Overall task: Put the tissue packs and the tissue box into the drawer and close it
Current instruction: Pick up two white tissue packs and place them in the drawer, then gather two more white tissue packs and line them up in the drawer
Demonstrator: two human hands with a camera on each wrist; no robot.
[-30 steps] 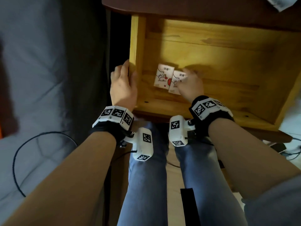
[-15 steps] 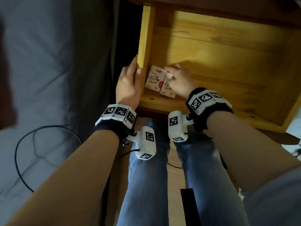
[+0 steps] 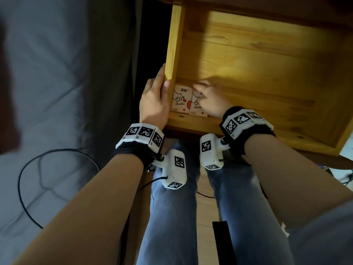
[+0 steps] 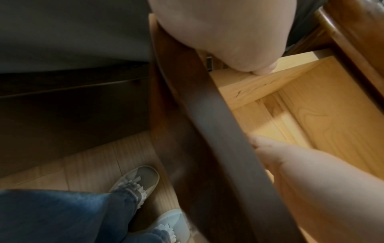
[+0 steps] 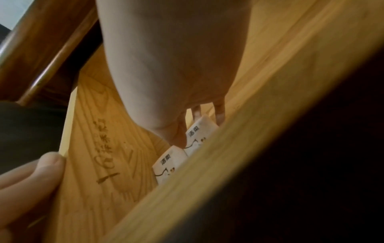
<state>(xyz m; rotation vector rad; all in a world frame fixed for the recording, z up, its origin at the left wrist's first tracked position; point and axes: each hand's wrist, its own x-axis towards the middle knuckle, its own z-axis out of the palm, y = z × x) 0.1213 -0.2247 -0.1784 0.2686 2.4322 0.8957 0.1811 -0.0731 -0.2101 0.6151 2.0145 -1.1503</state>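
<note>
Left hand (image 3: 155, 104) is gripping the drawer (image 3: 257, 77) side wall, thumb inside. Right hand (image 3: 211, 100) is pressing fingers on two tissue packs (image 3: 180, 101) lying in the drawer's near-left corner; grasp unclear.

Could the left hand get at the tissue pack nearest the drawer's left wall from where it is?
Probably yes. The left hand grips the drawer's left wall, and that tissue pack lies just inside it, uncovered. The right hand rests on the neighbouring pack, not this one.
</note>
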